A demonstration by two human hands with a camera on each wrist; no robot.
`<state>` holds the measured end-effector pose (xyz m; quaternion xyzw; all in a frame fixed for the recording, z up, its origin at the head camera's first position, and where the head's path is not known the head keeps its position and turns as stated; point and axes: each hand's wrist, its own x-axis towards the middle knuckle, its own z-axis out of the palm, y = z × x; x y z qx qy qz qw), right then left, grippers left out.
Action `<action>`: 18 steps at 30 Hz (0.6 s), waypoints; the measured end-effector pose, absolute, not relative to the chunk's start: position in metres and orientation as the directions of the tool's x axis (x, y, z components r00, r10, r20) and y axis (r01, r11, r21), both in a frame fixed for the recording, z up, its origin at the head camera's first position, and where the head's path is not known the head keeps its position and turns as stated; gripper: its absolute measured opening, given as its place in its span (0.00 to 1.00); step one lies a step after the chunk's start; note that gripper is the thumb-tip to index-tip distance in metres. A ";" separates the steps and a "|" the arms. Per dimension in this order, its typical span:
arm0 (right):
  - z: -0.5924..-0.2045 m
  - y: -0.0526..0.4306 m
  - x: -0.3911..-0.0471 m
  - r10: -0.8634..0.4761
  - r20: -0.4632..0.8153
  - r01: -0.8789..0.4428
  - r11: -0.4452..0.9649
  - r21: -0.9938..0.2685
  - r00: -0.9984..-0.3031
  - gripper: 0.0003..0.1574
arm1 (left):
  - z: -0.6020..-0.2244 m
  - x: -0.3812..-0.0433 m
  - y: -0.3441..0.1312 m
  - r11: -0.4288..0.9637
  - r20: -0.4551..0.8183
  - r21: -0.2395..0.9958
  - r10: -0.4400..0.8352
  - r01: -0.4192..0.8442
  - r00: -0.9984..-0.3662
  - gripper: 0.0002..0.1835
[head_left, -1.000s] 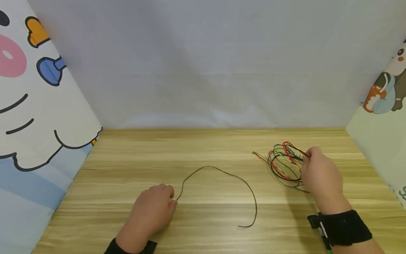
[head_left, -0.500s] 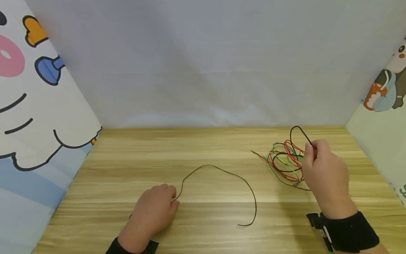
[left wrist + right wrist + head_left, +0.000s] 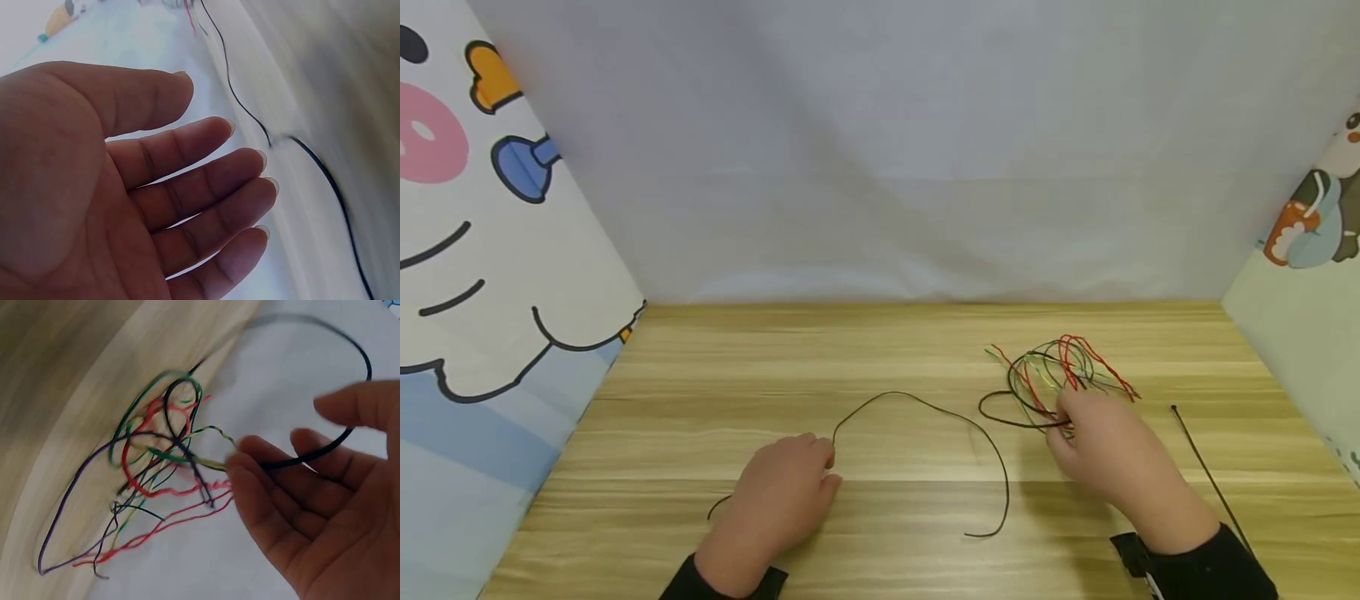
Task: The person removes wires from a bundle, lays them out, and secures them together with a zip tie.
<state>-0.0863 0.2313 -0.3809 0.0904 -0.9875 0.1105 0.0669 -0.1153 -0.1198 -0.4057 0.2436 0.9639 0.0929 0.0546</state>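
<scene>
In the head view my left hand (image 3: 786, 496) rests low over a thin dark cord (image 3: 955, 414), which curves across the wooden table. The left wrist view shows its fingers relaxed and slightly bent, with the black cord (image 3: 340, 200) lying beyond the fingertips. My right hand (image 3: 1105, 437) is over a tangle of red, green, yellow and black cords (image 3: 1071, 354). In the right wrist view a thicker black cord (image 3: 300, 461) loops between its loosely bent fingers and raised thumb. That thumb stands apart from the fingers. Part of the tangle hides behind the right hand in the head view.
A straight black strand (image 3: 1210, 479) with a small knob at its tip lies right of the right wrist. Behind the wooden table (image 3: 760, 358) stands a pale grey backdrop (image 3: 880, 167). Cartoon-printed panels (image 3: 497, 350) flank both sides.
My right hand lifted a black loop from the tangle, then came down and left; the loop now lies left of its fingers. My left hand slid slightly right, exposing cord at its left.
</scene>
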 end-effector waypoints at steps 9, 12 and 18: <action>-0.385 0.222 -0.079 -0.278 0.126 -0.288 0.955 -0.068 -0.952 0.10 | -0.398 -0.114 -0.056 0.781 -0.078 0.121 0.622 0.612 -0.779 0.23; -0.388 0.218 -0.077 -0.317 0.182 -0.327 0.945 -0.027 -0.931 0.07 | -0.401 -0.113 -0.026 0.734 -0.060 0.077 0.679 0.675 -0.732 0.32; -0.395 0.211 -0.074 -0.360 0.223 -0.352 0.933 0.077 -0.906 0.07 | -0.415 -0.118 0.013 0.673 -0.001 -0.039 0.739 0.739 -0.674 0.25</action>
